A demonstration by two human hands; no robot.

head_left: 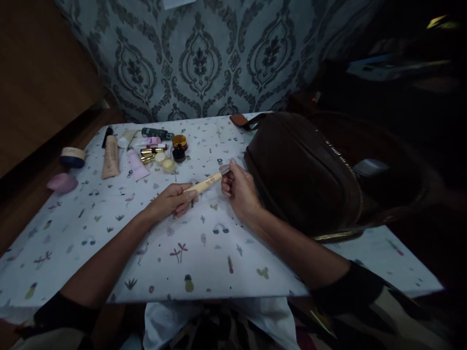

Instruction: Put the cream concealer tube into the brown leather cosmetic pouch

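My left hand (171,200) is closed round the lower end of a slim beige cosmetic tube (205,183) held just above the table. My right hand (239,189) pinches the tube's grey metallic tip near its upper end. The tube slants up to the right between both hands. A large dark brown bag (302,175) with a zip lies right beside my right hand.
The table (204,253) has a white cloth with small prints. At the back left lie several cosmetics: a beige tube (110,156), a pink tube (137,164), a gold-lidded jar (179,142), a round tin (72,157), a pink sponge (62,183). A patterned wall stands behind.
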